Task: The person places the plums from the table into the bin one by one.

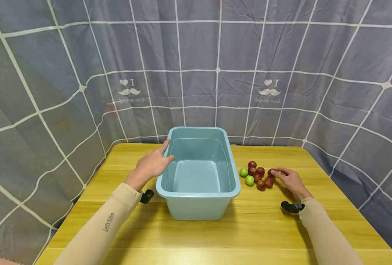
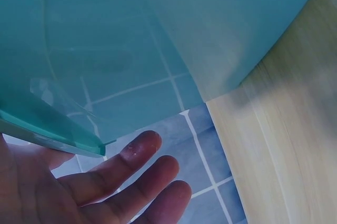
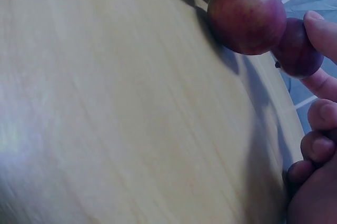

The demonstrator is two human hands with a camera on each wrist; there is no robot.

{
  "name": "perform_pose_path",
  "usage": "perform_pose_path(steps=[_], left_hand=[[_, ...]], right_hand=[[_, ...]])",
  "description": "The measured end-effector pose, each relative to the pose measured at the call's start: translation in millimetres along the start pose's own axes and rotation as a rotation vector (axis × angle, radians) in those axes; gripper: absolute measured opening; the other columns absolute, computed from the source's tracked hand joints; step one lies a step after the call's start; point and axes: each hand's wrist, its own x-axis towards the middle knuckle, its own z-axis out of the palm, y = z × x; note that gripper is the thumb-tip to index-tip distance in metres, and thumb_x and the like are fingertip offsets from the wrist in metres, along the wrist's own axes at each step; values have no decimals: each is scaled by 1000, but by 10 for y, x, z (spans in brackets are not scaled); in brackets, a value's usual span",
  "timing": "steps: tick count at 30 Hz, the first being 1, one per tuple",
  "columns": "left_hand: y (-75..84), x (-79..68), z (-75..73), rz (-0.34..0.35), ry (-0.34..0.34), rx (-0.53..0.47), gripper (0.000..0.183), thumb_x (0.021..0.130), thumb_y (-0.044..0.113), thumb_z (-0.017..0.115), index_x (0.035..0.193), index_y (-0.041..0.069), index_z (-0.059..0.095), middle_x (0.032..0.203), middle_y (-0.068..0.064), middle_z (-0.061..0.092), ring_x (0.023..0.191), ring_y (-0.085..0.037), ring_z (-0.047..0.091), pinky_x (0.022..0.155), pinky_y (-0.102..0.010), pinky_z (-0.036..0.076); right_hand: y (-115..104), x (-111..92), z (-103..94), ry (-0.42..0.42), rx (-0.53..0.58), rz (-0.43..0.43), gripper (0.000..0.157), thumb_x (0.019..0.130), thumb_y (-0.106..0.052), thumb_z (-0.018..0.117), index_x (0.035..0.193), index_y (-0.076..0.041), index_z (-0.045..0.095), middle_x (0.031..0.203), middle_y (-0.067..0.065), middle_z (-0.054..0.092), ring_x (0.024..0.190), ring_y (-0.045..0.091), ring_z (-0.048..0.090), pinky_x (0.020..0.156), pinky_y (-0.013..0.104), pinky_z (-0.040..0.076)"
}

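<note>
A light blue plastic basin (image 1: pixel 197 206) stands on the wooden table. My left hand (image 1: pixel 153 162) holds the basin's left rim, thumb over the inner side; in the left wrist view several fingers (image 2: pixel 145 197) extend outside, below the rim. To the right of the basin lies a cluster of dark red plums (image 1: pixel 261 184) with two green round fruits (image 1: pixel 250 180). At its right edge my right hand (image 1: pixel 292 181) pinches one plum (image 3: pixel 298 50) between thumb and forefinger, the other fingers curled. Another plum (image 3: pixel 247 16) sits right beside it.
The yellow wood-grain table (image 1: pixel 196 243) ends at the back against a grey curtain (image 1: pixel 196 88) with white grid lines, which also hangs at both sides. Black wrist straps (image 1: pixel 292 207) show at both cuffs.
</note>
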Motion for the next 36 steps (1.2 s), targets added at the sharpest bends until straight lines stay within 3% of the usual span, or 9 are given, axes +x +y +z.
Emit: perform_pose_path(steps=[3,6,10,14,18,21,25,29,36], left_hand=[[5,-4,3,-1,3,2,79,96,57,40,163,34,7,156,-13,45,126,-39,56,68,-43,46],[14,-7,0,-4,5,3,78,96,57,40,163,34,7,155,-14,46,125,-39,57,67,-41,46],[28,-15,-8,-10,3,4,78,95,56,40,163,34,8,153,-14,48,124,-38,58,64,-40,45],[30,-23,-12,-13,4,6,78,95,56,40,163,35,8,152,-13,50,119,-37,60,63,-40,44],[32,-27,-8,-2,8,7,77,96,55,41,163,34,9,149,-14,53,108,-34,63,62,-39,43],[34,-28,-1,3,10,8,77,96,54,41,163,33,9,148,-13,53,104,-33,63,61,-38,43],[34,-33,-1,-3,8,3,77,96,54,41,163,34,9,148,-13,54,105,-33,63,61,-38,43],[32,-33,-3,-8,3,-2,77,96,54,41,163,34,8,136,-13,62,93,-30,63,60,-39,43],[18,-27,-7,-8,10,5,77,96,55,41,163,34,9,150,-13,52,112,-35,62,62,-39,43]], right_hand=[[-14,0,-9,1,11,-4,78,95,-59,58,144,2,50,153,30,38,140,46,33,115,59,26],[-33,2,-14,14,6,-11,77,95,-60,58,142,0,52,148,28,43,129,41,41,106,52,35],[-58,2,-23,42,-13,-19,73,94,-60,59,139,-3,57,120,18,56,104,28,49,84,34,40],[-82,11,-50,55,-48,-52,67,95,-59,59,135,-6,61,99,10,55,85,20,48,69,28,39],[-121,15,-82,39,-47,-93,67,97,-58,57,135,-4,60,118,21,61,96,25,50,76,31,39],[-175,11,-103,32,-32,-114,68,98,-57,55,137,-1,58,136,25,56,109,30,47,84,34,37],[-284,11,-141,50,-37,-133,66,97,-56,57,136,-2,59,104,17,59,86,22,51,71,31,40],[-398,33,-183,42,-33,-131,66,96,-56,59,136,-5,59,81,1,51,58,10,41,55,28,39],[-636,91,-213,-7,-35,-110,73,92,-63,60,140,-7,56,68,-7,42,53,11,36,55,29,36]])
